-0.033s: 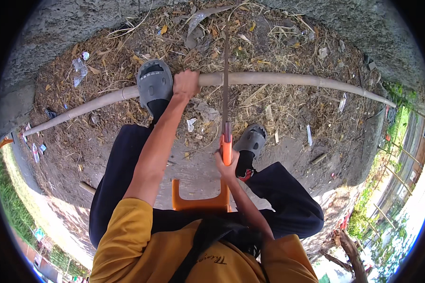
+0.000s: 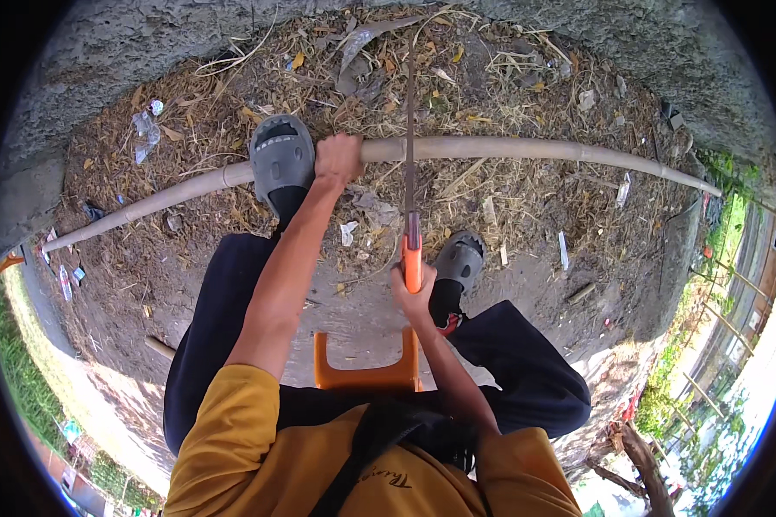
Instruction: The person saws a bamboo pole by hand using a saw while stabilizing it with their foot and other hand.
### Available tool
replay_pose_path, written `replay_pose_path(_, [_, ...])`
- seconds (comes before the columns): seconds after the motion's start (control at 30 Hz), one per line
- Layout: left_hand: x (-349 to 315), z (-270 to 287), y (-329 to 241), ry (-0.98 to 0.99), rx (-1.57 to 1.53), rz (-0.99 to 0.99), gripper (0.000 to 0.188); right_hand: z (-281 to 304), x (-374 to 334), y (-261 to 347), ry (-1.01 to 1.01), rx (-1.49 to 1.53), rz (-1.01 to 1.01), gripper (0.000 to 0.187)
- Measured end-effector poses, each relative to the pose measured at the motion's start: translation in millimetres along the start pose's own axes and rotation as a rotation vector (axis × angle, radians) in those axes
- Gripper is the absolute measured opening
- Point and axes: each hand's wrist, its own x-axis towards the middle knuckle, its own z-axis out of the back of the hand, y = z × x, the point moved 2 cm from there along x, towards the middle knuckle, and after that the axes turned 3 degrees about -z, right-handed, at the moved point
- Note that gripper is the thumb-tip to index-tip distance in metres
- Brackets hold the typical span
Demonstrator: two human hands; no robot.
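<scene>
A long bamboo pole point(image 2: 509, 148) lies across the ground in front of me, bending toward both sides of the view. My left hand point(image 2: 338, 157) is closed over it, just right of my left foot in a grey clog point(image 2: 282, 162), which presses on the pole. In my right hand point(image 2: 414, 295) is the orange handle of a handsaw point(image 2: 413, 258). Its thin blade, seen nearly edge-on, crosses the bamboo a little right of my left hand and points away from me. Whether a cut has opened under the blade cannot be made out.
My right foot, in a matching clog point(image 2: 459, 258), rests beside the saw handle. An orange plastic stool point(image 2: 366, 376) is beneath me. Dry straw, leaves and litter cover the ground up to a rough concrete wall point(image 2: 147, 60). A tree stump point(image 2: 642, 461) stands at lower right.
My right hand and the handsaw have slid slightly forward, away from me. My left hand keeps its hold on the bamboo, and the left clog remains on it.
</scene>
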Motion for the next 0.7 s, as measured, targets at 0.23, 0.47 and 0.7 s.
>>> replay_pose_path(0.23, [2, 1, 12, -0.015, 0.004, 0.022, 0.03, 21, -86, -20, 0.002, -0.056, 0.007, 0.02])
replay_pose_path(0.47, [7, -8, 8, -0.008, 0.013, 0.02, 0.04, -10, -5, 4, -0.079, -0.03, 0.023, 0.019])
replay_pose_path(0.7, [2, 5, 9, -0.072, 0.02, 0.028, 0.033, 6, -49, -17, 0.022, -0.064, 0.025, 0.014])
